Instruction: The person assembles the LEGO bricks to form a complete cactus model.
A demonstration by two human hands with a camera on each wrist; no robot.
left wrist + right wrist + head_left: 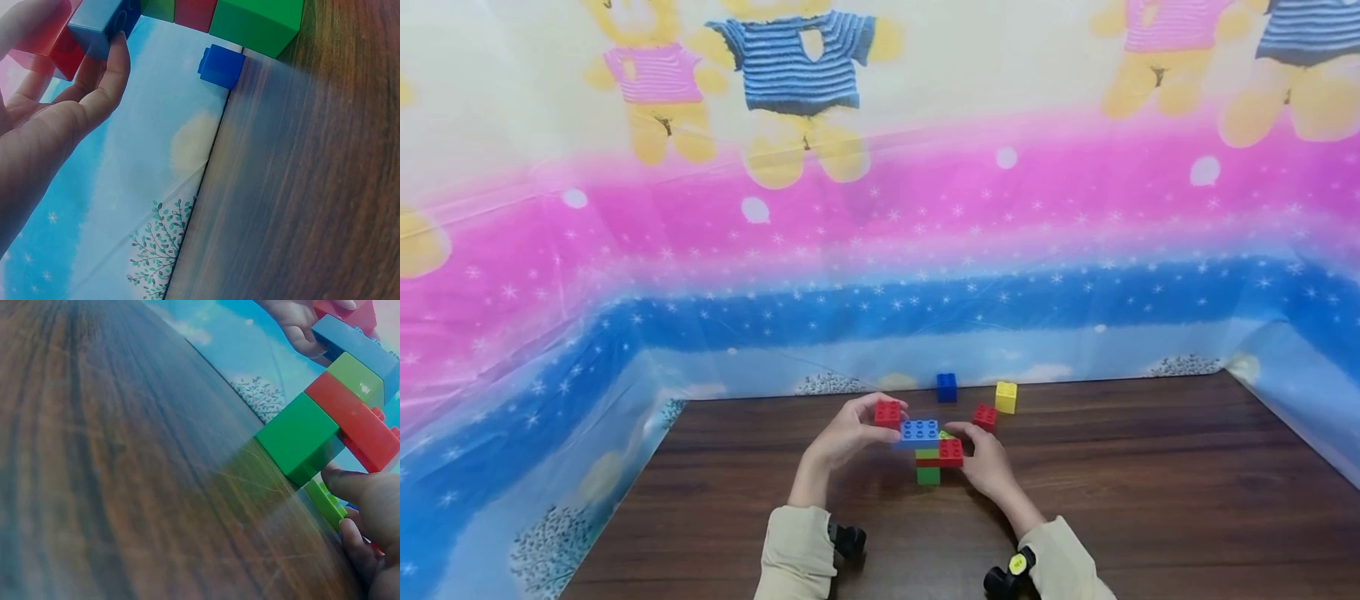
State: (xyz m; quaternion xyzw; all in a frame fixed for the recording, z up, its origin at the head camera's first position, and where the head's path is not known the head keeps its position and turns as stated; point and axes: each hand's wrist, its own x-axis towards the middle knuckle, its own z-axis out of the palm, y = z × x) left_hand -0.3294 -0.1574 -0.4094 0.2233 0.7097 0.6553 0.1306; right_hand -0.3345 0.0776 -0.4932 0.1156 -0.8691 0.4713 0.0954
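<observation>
While our left hand [847, 432] pinches a red plastic brick [887, 414], right hand's [988, 463] hold unclear, off-centre pressure could topple the multicoloured brick stack [928, 455].

Red blocks [951, 452], a mid-blue block [920, 432], lime blocks [359, 378] and a green block [928, 477] join a deep-blue block [947, 387], a yellow block [1006, 397], cream sleeves [796, 554], a streaky brown wood-grain table [1150, 483] and a pink, blue and cream cloth [865, 242] patterned with white snowflakes [894, 216] and yellow bears [775, 162] in striped shirts [801, 79].
</observation>
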